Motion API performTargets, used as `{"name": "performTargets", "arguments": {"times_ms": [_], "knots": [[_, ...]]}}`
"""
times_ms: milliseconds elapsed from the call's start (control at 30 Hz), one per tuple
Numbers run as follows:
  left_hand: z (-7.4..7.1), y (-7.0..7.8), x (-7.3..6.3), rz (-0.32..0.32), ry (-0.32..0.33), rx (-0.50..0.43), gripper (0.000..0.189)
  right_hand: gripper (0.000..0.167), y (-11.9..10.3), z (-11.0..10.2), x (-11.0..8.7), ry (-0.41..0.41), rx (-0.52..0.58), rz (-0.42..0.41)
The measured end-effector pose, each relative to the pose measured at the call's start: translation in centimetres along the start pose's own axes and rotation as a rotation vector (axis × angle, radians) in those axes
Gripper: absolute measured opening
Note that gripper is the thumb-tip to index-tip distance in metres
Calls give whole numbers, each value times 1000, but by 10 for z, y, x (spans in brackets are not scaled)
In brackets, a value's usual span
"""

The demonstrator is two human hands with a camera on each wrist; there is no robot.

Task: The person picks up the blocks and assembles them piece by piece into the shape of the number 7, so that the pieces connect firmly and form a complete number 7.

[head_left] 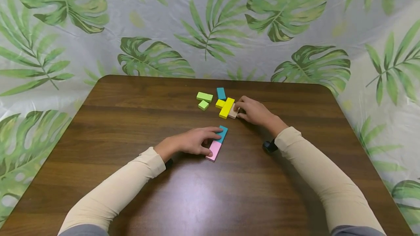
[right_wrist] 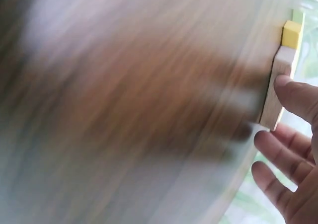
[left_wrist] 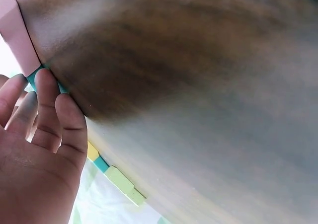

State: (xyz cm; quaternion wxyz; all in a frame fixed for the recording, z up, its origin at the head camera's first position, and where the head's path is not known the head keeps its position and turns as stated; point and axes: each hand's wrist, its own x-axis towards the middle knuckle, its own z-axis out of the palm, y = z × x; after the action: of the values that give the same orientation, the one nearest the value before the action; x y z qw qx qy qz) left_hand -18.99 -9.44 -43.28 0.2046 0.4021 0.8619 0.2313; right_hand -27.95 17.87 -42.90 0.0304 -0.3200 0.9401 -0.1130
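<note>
On the table lie a pink block (head_left: pixel 214 150) and a blue block (head_left: pixel 223 134), end to end in one slanted row. My left hand (head_left: pixel 195 140) rests over this row from the left, its thumb at the pink block and its fingertips on the blue one. In the left wrist view the fingers (left_wrist: pixel 48 100) are fairly straight. Farther back, my right hand (head_left: pixel 255 112) pinches a plain wooden block (head_left: pixel 232 112) between thumb and fingers. That block lies along the right side of a long yellow block (head_left: pixel 227 107); its right part is hidden by the fingers.
A small yellow block (head_left: pixel 220 103) touches the long yellow one. Behind it lies another blue block (head_left: pixel 221 93). To the left are a long green block (head_left: pixel 205 97) and a short green block (head_left: pixel 203 105). A leaf-print curtain (head_left: pixel 157 57) hangs behind the brown table (head_left: pixel 131 97).
</note>
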Motion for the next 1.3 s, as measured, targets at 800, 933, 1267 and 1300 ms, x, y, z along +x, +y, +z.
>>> {"name": "performTargets", "arguments": {"times_ms": [800, 933, 1267, 1300], "knots": [[-1, 1, -2, 25, 17, 4, 63, 27, -16, 11, 23, 36, 61, 17], [0, 1, -1, 19, 14, 2, 63, 26, -16, 11, 23, 35, 67, 13], [0, 2, -2, 25, 14, 15, 62, 18, -13, 8, 20, 39, 60, -26], [0, 2, -2, 26, 15, 17, 62, 17, -12, 7, 19, 39, 57, -29]]}}
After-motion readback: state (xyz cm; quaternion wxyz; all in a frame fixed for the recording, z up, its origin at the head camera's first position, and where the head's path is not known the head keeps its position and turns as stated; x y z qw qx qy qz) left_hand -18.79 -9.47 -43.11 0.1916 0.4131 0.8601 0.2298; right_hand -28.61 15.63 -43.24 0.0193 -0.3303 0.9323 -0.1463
